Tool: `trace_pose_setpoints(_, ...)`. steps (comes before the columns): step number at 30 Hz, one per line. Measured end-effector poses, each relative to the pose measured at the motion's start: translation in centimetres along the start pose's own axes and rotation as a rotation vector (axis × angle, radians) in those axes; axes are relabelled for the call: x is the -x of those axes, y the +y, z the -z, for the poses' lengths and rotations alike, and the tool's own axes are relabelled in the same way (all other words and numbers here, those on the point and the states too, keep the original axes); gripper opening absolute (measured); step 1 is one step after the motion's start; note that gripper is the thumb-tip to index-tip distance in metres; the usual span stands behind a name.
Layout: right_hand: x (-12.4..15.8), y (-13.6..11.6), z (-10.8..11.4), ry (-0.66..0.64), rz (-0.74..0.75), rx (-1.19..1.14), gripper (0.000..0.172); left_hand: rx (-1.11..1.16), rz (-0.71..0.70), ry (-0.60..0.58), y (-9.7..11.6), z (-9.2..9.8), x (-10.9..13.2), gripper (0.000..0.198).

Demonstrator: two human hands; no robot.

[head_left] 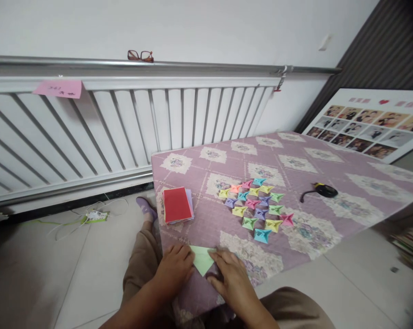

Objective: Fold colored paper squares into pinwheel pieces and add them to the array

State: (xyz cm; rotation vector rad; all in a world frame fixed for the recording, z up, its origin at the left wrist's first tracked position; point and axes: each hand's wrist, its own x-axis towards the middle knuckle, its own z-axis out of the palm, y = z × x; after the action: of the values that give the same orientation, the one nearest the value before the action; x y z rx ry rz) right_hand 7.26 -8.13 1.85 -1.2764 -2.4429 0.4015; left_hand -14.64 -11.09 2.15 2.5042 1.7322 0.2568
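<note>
A light green sheet of paper [203, 261] lies at the near edge of the table, folded into a triangle with one point toward me. My left hand [177, 267] is closed over its left corner, the fingers curled and partly hidden. Resting on the right corner are the fingertips of my right hand [232, 274], its thumb spread apart below them. Beyond my left hand sits a stack of coloured paper with a red sheet [177, 204] on top. Several small folded paper shapes [250, 223] in blue, green, yellow, pink and purple stand in slanting rows farther right.
A purple patterned cloth [209, 228] covers the table. A black object with a cord [325, 190] lies at right, near a photo board [364, 123]. Behind are a white radiator [172, 109] and glasses [140, 56] on a pipe. A power strip [96, 216] is on the floor.
</note>
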Motion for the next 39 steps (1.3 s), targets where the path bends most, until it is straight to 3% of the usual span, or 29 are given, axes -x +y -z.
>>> trace_pose_setpoints(8, -0.4, -0.7, -0.1, 0.029, -0.032, 0.03, 0.05, -0.019, -0.055, 0.038, -0.8, -0.7, -0.5, 0.016)
trace_pose_setpoints(18, -1.0, -1.0, -1.0, 0.197, -0.059, 0.087, 0.035, 0.022, -0.062, 0.049, -1.1, -0.8, -0.8, 0.013)
trace_pose_setpoints(23, -1.5, -0.7, -1.6, 0.274, -0.1, 0.065, 0.026, 0.093, 0.032, 0.052, -0.9, -0.4, -1.2, 0.013)
trace_pose_setpoints(27, -1.5, -0.5, -1.0, 0.254, -0.078, -0.1, 0.013, 0.309, 0.113, 0.049, -0.6, 0.5, -1.5, 0.016)
trace_pose_setpoints(30, -1.2, -0.6, -0.1, 0.2, -0.101, -0.313, 0.022, 0.502, 0.172, 0.019, -0.4, 1.4, -1.5, 0.016)
trace_pose_setpoints(34, -0.8, -1.0, 0.5, 0.127, -0.25, -0.494, 0.024, 0.555, 0.262, -0.134, -0.1, 2.2, -1.6, 0.019)
trace_pose_setpoints(39, -0.8, -0.7, -0.5, 0.142, -0.279, -0.307, 0.022, 0.451, 0.297, -0.198, 0.3, 2.1, -2.0, 0.016)
